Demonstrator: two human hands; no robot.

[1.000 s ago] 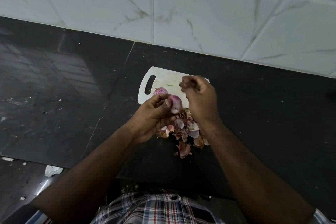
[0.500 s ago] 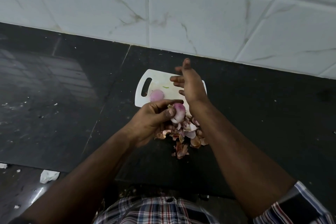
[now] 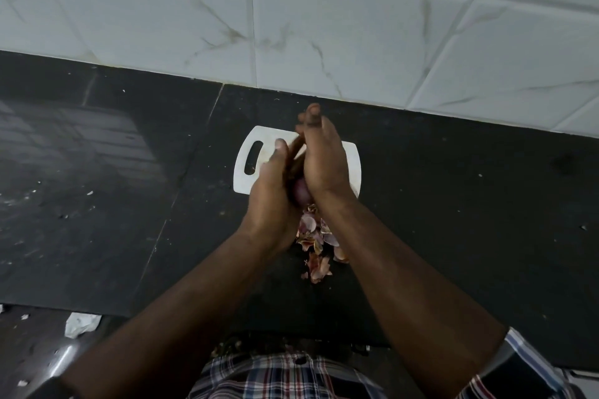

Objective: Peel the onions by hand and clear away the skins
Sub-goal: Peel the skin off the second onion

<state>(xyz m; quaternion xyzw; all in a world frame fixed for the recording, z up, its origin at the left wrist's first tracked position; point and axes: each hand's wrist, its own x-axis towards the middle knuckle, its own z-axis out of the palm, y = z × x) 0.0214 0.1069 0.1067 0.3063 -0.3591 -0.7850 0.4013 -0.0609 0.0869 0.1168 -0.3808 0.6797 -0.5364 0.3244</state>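
A peeled pink onion point(image 3: 300, 194) is pressed between my two palms, and only a sliver of it shows. My left hand point(image 3: 274, 191) cups it from the left. My right hand point(image 3: 322, 159) lies flat against it from the right, fingers stretched forward. Both hands hover over the near edge of a white cutting board point(image 3: 246, 178) with a handle slot. A heap of dry pink-brown onion skins point(image 3: 316, 238) lies on the black counter just below my wrists. The second onion on the board is hidden behind my hands.
The black stone counter point(image 3: 453, 204) runs left to right and meets a white marble-tiled wall point(image 3: 324, 26) at the back. Small white scraps and a crumpled white bit point(image 3: 81, 324) lie near the front left edge. My checked shirt shows at the bottom.
My right hand, raised open above the board before, has come down against the onion held in my left hand. Both palms now close around it, hiding the onion on the board.
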